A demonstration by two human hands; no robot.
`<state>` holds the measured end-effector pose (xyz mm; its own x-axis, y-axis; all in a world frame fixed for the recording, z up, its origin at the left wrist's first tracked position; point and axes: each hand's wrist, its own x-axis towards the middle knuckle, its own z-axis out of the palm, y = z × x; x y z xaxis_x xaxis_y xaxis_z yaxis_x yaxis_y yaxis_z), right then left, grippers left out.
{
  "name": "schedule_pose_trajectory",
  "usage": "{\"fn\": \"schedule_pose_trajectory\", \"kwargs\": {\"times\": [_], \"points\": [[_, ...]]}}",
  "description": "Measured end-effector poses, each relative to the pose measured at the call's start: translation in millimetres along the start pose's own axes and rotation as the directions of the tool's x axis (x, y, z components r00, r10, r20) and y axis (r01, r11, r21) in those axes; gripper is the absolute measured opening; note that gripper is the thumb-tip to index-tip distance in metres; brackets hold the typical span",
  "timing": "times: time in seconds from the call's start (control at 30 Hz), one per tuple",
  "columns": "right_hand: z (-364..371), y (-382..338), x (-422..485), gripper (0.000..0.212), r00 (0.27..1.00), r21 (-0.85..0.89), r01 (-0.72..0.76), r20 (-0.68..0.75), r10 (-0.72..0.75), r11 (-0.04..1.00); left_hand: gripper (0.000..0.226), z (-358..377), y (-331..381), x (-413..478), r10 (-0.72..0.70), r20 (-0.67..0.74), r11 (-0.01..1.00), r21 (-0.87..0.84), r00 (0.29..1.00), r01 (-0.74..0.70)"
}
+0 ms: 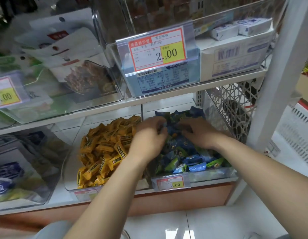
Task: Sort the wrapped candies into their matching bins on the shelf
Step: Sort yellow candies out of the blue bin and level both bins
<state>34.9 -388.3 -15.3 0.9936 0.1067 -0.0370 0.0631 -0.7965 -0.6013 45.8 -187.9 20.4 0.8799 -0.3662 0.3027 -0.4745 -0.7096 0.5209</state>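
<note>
Two clear bins stand side by side on the lower shelf. The left bin point(70, 184) holds a heap of yellow wrapped candies point(101, 149). The right bin point(217, 175) holds blue and green wrapped candies point(189, 163). Both my hands are inside the right bin, over the pile. My left hand point(148, 137) has its fingers curled and pinches a blue wrapped candy point(164, 125) at its fingertips. My right hand point(199, 133) lies palm down on the blue candies with its fingers bent into the pile; what it grips is hidden.
A clear divider point(142, 111) separates the two bins. Price tags point(171, 184) clip to the bin fronts. The shelf above point(184, 91) carries clear bins of boxed and bagged goods. A white shelf post point(277, 83) and perforated side panel point(234, 107) stand at right.
</note>
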Motion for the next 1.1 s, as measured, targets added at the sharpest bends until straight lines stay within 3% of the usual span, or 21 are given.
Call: {"fn": "schedule_pose_trajectory", "kwargs": {"times": [0.13, 0.27, 0.4, 0.6, 0.73, 0.87, 0.97, 1.1], "points": [[3, 5, 10, 0.03, 0.989, -0.154, -0.05, 0.128, 0.07, 0.987, 0.027, 51, 3, 20, -0.187, 0.218, 0.982, 0.051, 0.958, 0.18], [2, 10, 10, 0.023, 0.978, -0.219, -0.109, 0.153, 0.145, 0.97, 0.031, 75, -15, 31, -0.261, 0.236, 0.962, 0.14, 0.936, 0.233], [2, 10, 8, 0.03, 0.976, -0.199, -0.112, 0.164, 0.146, 0.974, 0.03, 79, -20, 37, -0.305, 0.229, 0.947, 0.173, 0.925, 0.269], [0, 8, 3, 0.027, 0.98, -0.116, -0.129, 0.14, 0.144, 0.985, 0.009, 55, -3, 31, -0.211, 0.058, 0.977, 0.049, 0.976, 0.208], [-3, 2, 1, 0.024, 0.996, -0.088, -0.093, -0.017, 0.092, 0.992, 0.011, 0, -4, 9, -0.11, -0.14, 0.988, -0.12, 0.984, 0.094], [-2, -12, -6, 0.027, 0.991, 0.019, -0.04, -0.126, 0.042, 0.999, 0.022, -56, -31, -20, -0.044, -0.257, 0.99, 0.116, 0.965, 0.076], [9, -32, -15, 0.036, 0.996, 0.051, 0.052, -0.082, -0.047, 0.997, 0.035, -71, -53, -30, -0.102, -0.183, 0.947, 0.284, 0.978, 0.152], [41, -52, -17, 0.053, 0.97, -0.243, 0.227, 0.148, -0.195, 0.943, 0.047, -62, -61, -43, -0.068, -0.011, 0.948, 0.31, 0.998, 0.068]]}}
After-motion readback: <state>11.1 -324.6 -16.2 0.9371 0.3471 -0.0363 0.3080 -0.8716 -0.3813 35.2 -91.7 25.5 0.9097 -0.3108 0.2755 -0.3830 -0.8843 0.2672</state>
